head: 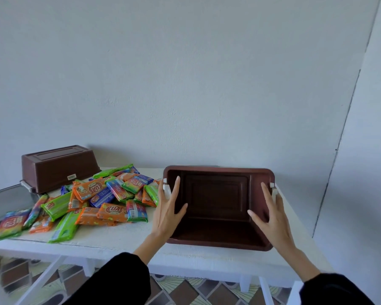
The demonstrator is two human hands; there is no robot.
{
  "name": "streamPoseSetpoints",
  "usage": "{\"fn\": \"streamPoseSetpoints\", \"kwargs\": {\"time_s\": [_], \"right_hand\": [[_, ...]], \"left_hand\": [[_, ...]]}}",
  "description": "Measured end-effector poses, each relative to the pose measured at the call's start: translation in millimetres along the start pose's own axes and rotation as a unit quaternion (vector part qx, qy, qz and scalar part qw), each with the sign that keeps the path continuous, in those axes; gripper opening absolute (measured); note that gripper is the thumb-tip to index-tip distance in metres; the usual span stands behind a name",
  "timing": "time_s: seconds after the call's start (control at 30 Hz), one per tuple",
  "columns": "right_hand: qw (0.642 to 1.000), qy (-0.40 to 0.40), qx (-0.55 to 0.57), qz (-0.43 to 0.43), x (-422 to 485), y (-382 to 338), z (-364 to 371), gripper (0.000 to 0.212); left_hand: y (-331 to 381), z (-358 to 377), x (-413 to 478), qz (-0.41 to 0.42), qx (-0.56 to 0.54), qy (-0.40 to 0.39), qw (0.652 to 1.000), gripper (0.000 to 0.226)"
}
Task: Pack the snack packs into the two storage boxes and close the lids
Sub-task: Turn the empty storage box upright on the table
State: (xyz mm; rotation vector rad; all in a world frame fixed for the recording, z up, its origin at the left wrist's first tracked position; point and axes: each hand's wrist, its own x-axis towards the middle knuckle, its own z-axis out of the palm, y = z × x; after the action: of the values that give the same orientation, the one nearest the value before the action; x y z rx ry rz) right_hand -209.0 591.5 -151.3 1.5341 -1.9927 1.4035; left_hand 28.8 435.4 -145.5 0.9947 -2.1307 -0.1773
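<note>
While no pack is in a box yet, step: steadying the open box before the first pack goes in, as I judge it.
Lid (8, 201): grey, flat, at the far left edge of the bench (119, 245); partly cut off, so only probably a lid.
Upturned box (59, 170): brown, bottom up, far left, behind the packs.
Packs (92, 201): loose heap of orange, green and blue, left of centre; its right edge lies just beside the left grip.
Left grip (166, 213): released, fingers straight, at the left rim of the open box by a white latch (166, 189); holds nothing.
Open box (218, 170): brown, right of centre, mouth up, no pack inside; long axis runs left to right.
Right grip (273, 216): released, fingers straight, at the right rim by the other latch (273, 191); holds nothing.
Key relation: packs lie left of the open box, so the left grip is nearer; the right grip is well apart from the heap, with the box between.
Next move: left grip should reach left and bring packs right, over the rim.
</note>
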Motion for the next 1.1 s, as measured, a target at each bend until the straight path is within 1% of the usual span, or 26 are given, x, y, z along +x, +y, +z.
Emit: {"fn": "streamPoseSetpoints", "kwargs": {"time_s": [0.07,0.13,0.27,0.37,0.43,0.5,0.53,0.6,0.67,0.7,0.73,0.8,0.87,0.9,1.0,1.1], "right_hand": [[0.999,-0.003,-0.028,0.018,17,-6,-9,0.079],[0.996,-0.024,-0.061,0.06,36,-13,-20,0.072],[0.969,-0.167,-0.128,0.132,62,-18,-33,0.068],[0.955,-0.208,-0.123,0.171,64,-10,-29,0.068],[0.948,-0.224,-0.121,0.189,59,-3,-24,0.067],[0.944,-0.229,-0.132,0.199,56,1,-23,0.065],[0.943,-0.222,-0.157,0.192,55,0,-23,0.064],[0.938,-0.198,-0.25,0.133,55,-5,-22,0.063],[0.928,-0.197,-0.309,0.065,55,-13,-17,0.063],[0.922,-0.211,-0.322,0.05,54,-15,-14,0.063],[0.915,-0.227,-0.331,0.046,53,-16,-11,0.064],[0.903,-0.253,-0.344,0.056,49,-15,-9,0.066],[0.907,-0.256,-0.325,0.075,50,-12,-11,0.067],[0.914,-0.258,-0.302,0.086,51,-11,-12,0.068],[0.935,-0.259,-0.213,0.111,58,-3,-16,0.069],[0.957,-0.229,-0.102,0.148,63,7,-21,0.059]], "left_hand": [[11,-12,14,-0.019,0.029,-0.022,0.999,0.077],[20,-22,28,-0.042,0.065,-0.059,0.995,0.072],[25,-29,44,-0.071,0.108,-0.168,0.977,0.066],[23,-24,46,-0.068,0.148,-0.231,0.959,0.066],[25,-19,47,-0.066,0.166,-0.246,0.953,0.064],[28,-15,48,-0.069,0.19,-0.242,0.949,0.062],[30,-14,49,-0.058,0.223,-0.233,0.945,0.061],[37,-9,48,0.008,0.307,-0.198,0.931,0.06],[46,-2,46,0.086,0.339,-0.174,0.921,0.058],[51,1,44,0.108,0.346,-0.178,0.915,0.057],[53,4,42,0.114,0.358,-0.188,0.907,0.057],[49,9,41,0.092,0.39,-0.209,0.892,0.06],[40,8,40,0.046,0.398,-0.227,0.888,0.066],[35,7,40,0.025,0.384,-0.237,0.892,0.068],[31,4,42,0.0,0.309,-0.241,0.92,0.074],[23,-3,49,-0.015,0.223,-0.219,0.95,0.071]]}}
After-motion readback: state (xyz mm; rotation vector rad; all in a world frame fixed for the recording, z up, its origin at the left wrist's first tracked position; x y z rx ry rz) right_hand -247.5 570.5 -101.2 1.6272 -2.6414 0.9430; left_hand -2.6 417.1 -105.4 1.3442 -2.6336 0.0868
